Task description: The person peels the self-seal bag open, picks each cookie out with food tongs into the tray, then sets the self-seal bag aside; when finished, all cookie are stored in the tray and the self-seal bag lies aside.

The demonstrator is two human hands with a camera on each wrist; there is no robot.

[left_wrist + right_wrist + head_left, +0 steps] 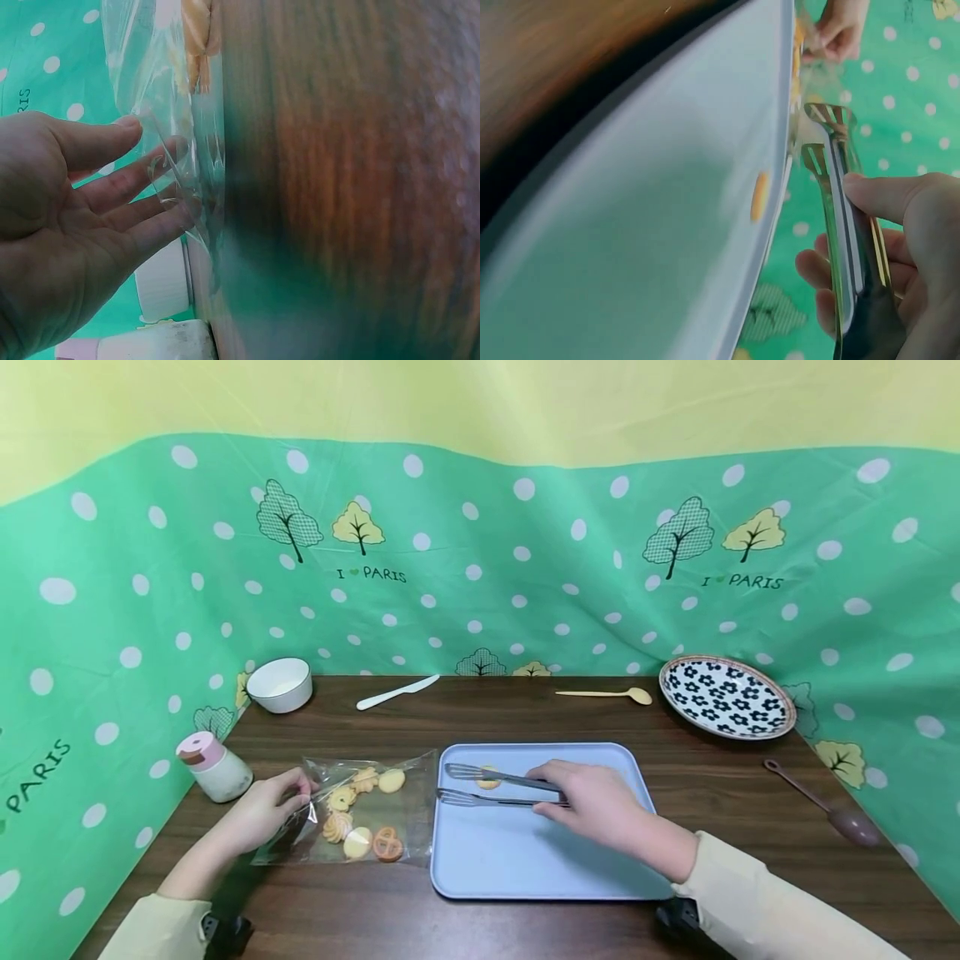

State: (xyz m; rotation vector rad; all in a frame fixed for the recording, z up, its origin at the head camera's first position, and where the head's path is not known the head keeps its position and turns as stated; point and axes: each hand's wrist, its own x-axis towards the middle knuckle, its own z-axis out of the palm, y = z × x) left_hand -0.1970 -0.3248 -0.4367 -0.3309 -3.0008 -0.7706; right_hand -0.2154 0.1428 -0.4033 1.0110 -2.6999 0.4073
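Note:
My left hand (264, 808) holds the left end of a clear plastic bag (417, 827), thumb and fingers at its loose edge. Several cookies lie inside the bag, one of them a pretzel-shaped cookie (387, 844). In my right hand (600, 800) I grip metal tongs (842, 217), their slotted tips apart and pointing left towards the bag. Beneath the tongs is a light blue tray (525, 864). One round yellow cookie (760, 196) sits on the tray near its far left part, partly covered by the upper tong arm in the head view.
A pink-lidded jar (217, 768) stands beyond my left hand, with a white bowl (280, 687) behind it. Along the back lie a white knife (397, 692) and a yellow spoon (604, 694). At right are a flower-patterned plate (727, 697) and a brown spoon (853, 827).

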